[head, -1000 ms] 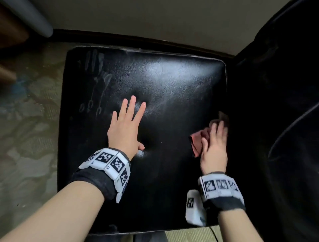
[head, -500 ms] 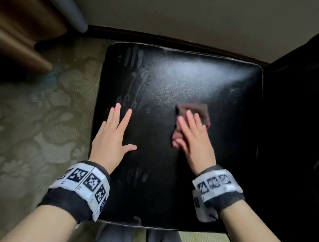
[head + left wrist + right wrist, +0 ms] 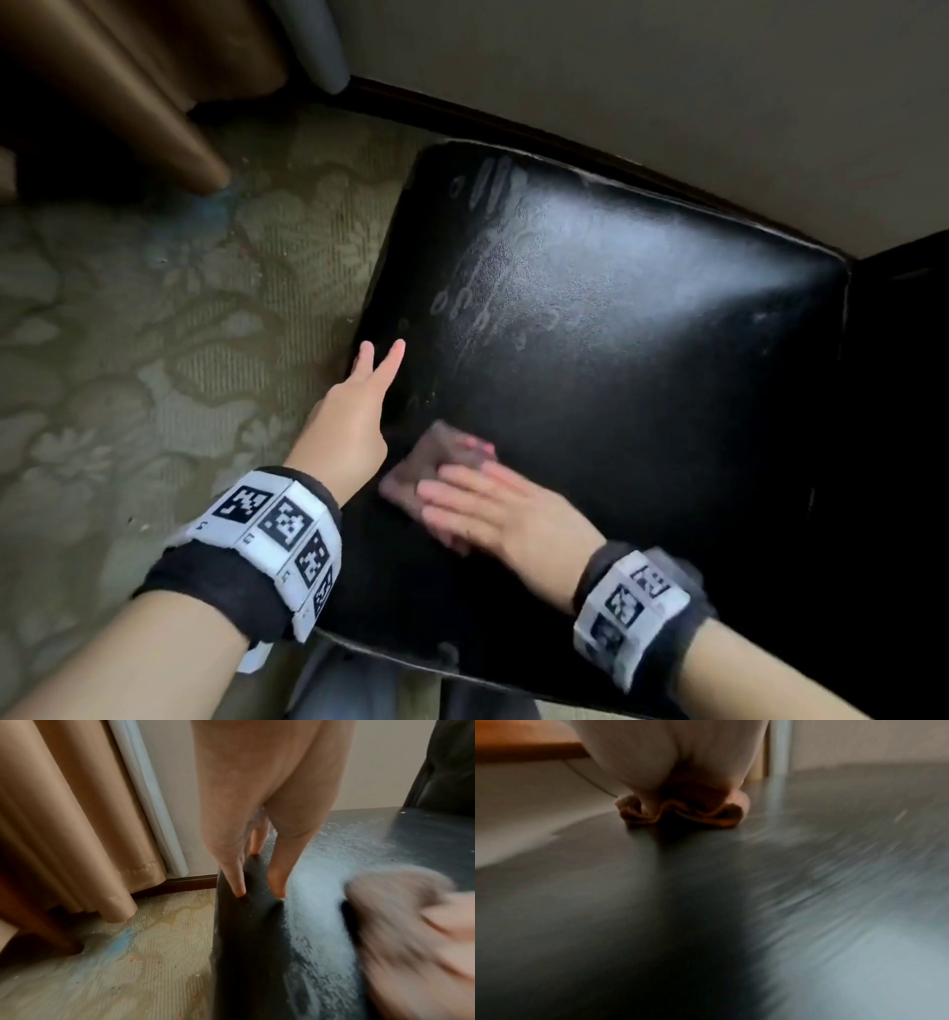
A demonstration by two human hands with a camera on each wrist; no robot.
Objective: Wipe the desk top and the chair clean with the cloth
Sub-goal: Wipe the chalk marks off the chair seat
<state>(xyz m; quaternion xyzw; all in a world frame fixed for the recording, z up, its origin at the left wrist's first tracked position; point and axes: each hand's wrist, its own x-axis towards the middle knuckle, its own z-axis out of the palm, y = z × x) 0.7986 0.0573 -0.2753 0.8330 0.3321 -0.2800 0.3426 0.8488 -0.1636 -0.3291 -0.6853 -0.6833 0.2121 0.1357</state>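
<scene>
The black padded chair seat [image 3: 616,334] fills the middle of the head view, with pale smear marks and finger marks across its far left part. My left hand [image 3: 380,360] rests on the seat's left edge with straight fingers [image 3: 239,886], holding nothing. My right hand [image 3: 477,503], blurred by motion, presses a pinkish cloth [image 3: 431,452] flat on the seat's near left part, just right of my left wrist. In the right wrist view the cloth [image 3: 680,817] is bunched under my fingertips. The left wrist view shows the cloth [image 3: 385,892] blurred on the seat [image 3: 321,923].
Patterned greenish carpet [image 3: 154,334] lies left of the chair. A brown curtain [image 3: 128,77] and a pale pole [image 3: 313,46] hang at the far left. Dark skirting [image 3: 513,126] and a beige wall run behind the seat. The black chair back [image 3: 898,411] rises on the right.
My right hand has swept the cloth from the seat's right side across to its near left part. My left hand has slid from the seat's middle to its left edge.
</scene>
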